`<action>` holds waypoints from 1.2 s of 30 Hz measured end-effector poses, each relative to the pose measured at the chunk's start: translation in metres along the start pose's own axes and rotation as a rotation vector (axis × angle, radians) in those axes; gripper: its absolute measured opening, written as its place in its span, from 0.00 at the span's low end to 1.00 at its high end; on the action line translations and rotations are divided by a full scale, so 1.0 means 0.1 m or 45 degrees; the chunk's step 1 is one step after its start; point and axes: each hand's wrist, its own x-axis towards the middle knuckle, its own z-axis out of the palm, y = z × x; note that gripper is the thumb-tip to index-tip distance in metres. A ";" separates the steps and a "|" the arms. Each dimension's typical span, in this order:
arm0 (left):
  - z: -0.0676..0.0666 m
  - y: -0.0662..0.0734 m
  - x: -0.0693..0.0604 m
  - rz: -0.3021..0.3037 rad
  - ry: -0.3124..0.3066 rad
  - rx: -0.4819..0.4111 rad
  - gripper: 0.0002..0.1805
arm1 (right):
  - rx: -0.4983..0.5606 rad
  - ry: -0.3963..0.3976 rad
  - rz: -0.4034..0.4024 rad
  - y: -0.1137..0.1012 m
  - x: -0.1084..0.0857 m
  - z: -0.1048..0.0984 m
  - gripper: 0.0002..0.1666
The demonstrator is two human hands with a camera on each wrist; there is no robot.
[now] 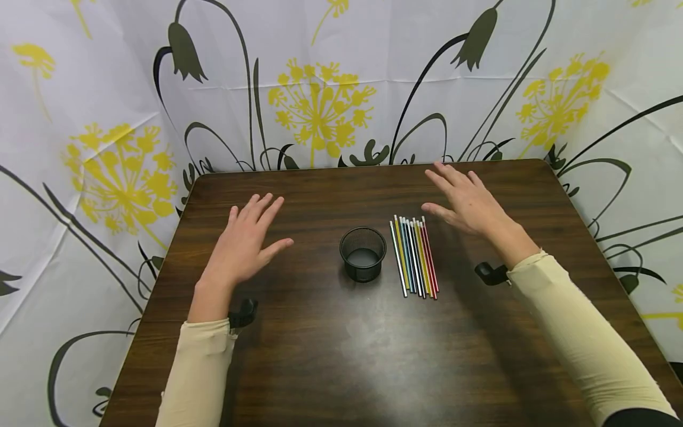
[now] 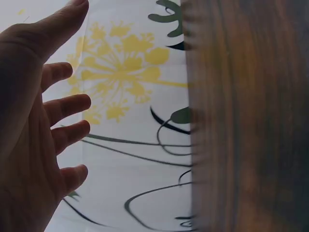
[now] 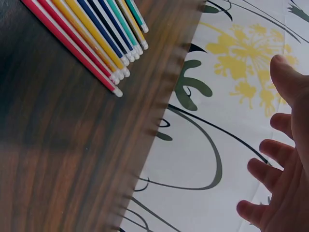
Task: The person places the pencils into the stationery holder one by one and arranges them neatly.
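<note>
A black mesh cup (image 1: 363,255) stands upright on the dark wooden table. Just right of it lies a row of several coloured pencils (image 1: 414,257), side by side, their white ends towards the far edge. My left hand (image 1: 240,249) is held over the table left of the cup, fingers spread, holding nothing. My right hand (image 1: 469,201) is up to the right of the pencils, also spread and holding nothing. The right wrist view shows the pencils (image 3: 91,43) away from my right hand (image 3: 285,159). In the left wrist view my left hand (image 2: 38,111) has its fingers apart.
The table (image 1: 320,356) reaches back to a white curtain (image 1: 224,118) printed with yellow and grey-green flowers. Small black devices sit at both wrists, the left one (image 1: 243,313) and the right one (image 1: 491,274).
</note>
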 end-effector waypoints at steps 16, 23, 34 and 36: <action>0.72 0.40 0.12 0.105 -0.036 -0.861 0.50 | 0.327 -0.115 0.393 -0.03 -0.12 0.47 0.19; 1.04 0.62 0.20 0.129 -0.009 -1.198 0.56 | 0.550 -0.198 0.616 0.04 -0.16 0.78 0.17; 0.93 0.91 0.26 0.090 -0.071 -1.435 0.53 | 0.524 -0.206 0.715 0.02 -0.17 0.95 0.15; 0.95 0.92 0.27 0.087 -0.074 -1.465 0.52 | 0.518 -0.208 0.721 0.01 -0.16 0.95 0.15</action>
